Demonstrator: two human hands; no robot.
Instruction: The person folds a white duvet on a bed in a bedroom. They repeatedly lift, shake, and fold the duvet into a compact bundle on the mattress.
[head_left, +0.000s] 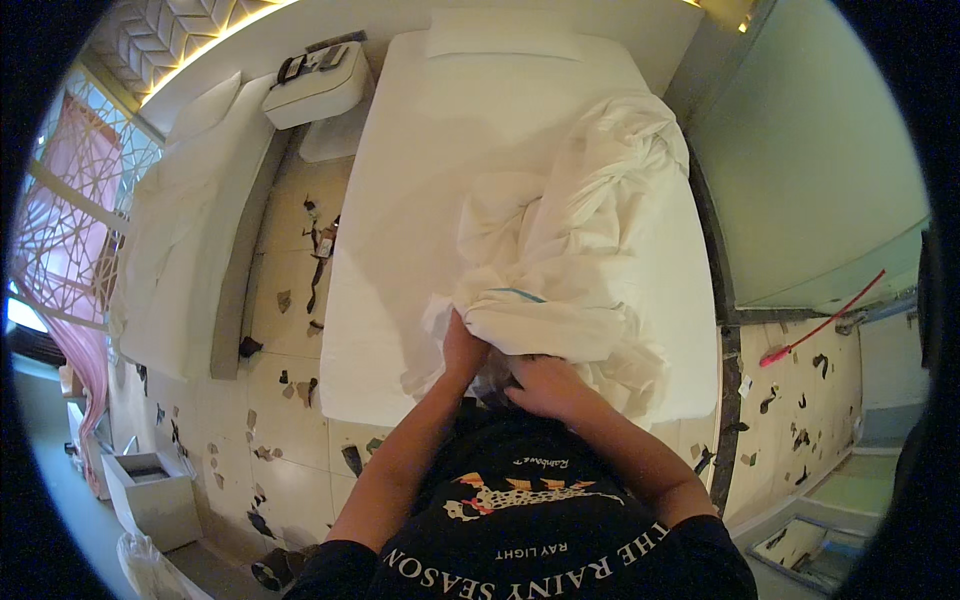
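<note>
A crumpled white sheet or duvet cover (585, 217) lies over the right side and foot of a bed with a white fitted sheet (405, 187). At the near edge of the bundle, my left hand (465, 349) has its fingers partly under a fold of the cloth and seems to grip it. My right hand (547, 382) is at the same edge, its fingertips hidden under the cloth. A thin blue-green strip shows on the fabric just above. A white pillow (502, 37) rests at the head of the bed.
A second bed (187, 225) stands to the left, with a white bedside cabinet (319, 86) between. Dark scraps and debris litter the tiled floor (285, 442). On the right are a frosted glass panel (810, 165) and a red rod-like tool (825, 322). A white box (154, 502) stands lower left.
</note>
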